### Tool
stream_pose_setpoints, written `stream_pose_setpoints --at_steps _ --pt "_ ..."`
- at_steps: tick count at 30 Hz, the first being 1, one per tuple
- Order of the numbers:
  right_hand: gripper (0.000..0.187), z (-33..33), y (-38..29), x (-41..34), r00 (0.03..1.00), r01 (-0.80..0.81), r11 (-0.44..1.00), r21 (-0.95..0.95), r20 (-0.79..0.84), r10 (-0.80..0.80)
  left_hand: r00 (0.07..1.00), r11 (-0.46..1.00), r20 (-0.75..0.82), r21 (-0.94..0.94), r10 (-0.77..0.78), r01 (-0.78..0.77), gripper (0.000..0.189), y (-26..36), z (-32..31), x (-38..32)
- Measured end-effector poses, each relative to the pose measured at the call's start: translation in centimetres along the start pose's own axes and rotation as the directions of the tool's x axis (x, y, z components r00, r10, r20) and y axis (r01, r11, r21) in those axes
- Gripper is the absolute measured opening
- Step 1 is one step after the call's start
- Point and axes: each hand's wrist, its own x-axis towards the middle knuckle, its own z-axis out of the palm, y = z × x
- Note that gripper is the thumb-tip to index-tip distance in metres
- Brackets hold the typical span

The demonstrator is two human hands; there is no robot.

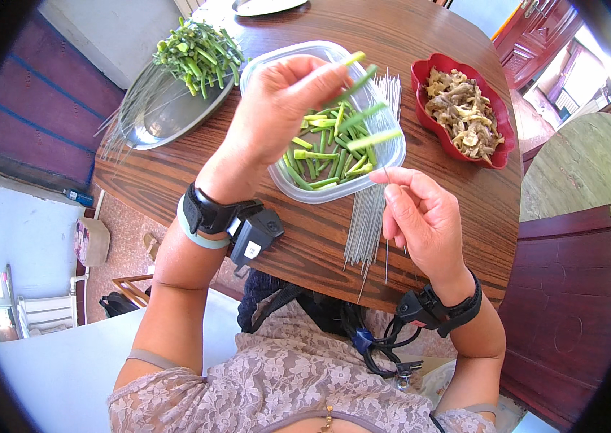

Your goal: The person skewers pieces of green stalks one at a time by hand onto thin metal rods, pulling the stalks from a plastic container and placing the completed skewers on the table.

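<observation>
My right hand [419, 216] pinches a thin metal skewer [386, 260] whose lower end points toward the table's near edge. Above it, several cut green stem pieces [374, 139], which look like garlic scapes, sit crosswise in a row along the skewer's line. At the far end of this row, my left hand [294, 103] holds a piece [355, 58] between thumb and fingers; its fingertips are partly hidden. Beneath the left hand stands a clear plastic container [332, 194] with many loose stem pieces [316, 155]. A bundle of bare metal skewers [365, 222] lies partly under the container.
Filled skewers of green pieces [197, 54] are piled on an oval metal tray [167, 116] at the left. A red scalloped bowl [421, 103] of torn mushrooms [465, 113] stands right on the wooden table [305, 238]. Another plate [267, 6] sits at the far edge.
</observation>
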Motion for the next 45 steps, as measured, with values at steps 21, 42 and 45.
stream_pose_setpoints --at_steps 21,42,45 --pt "0.017 -0.8 -0.5 -0.7 0.999 0.009 0.984 0.178 -0.053 0.000 0.954 0.987 0.252 0.071 -0.161 0.147 0.013 2.9 4.2 -2.5" --pt "0.021 -0.7 -0.5 -0.6 0.999 0.053 0.996 0.078 -0.012 -0.052 0.996 0.997 0.087 -0.079 0.012 -0.005 0.017 3.3 1.2 -1.6" --pt "0.021 -1.1 0.3 -0.3 0.996 0.082 0.994 0.072 -0.030 -0.080 0.989 0.999 -0.139 0.029 0.045 -0.042 0.018 4.8 -2.1 -1.1"
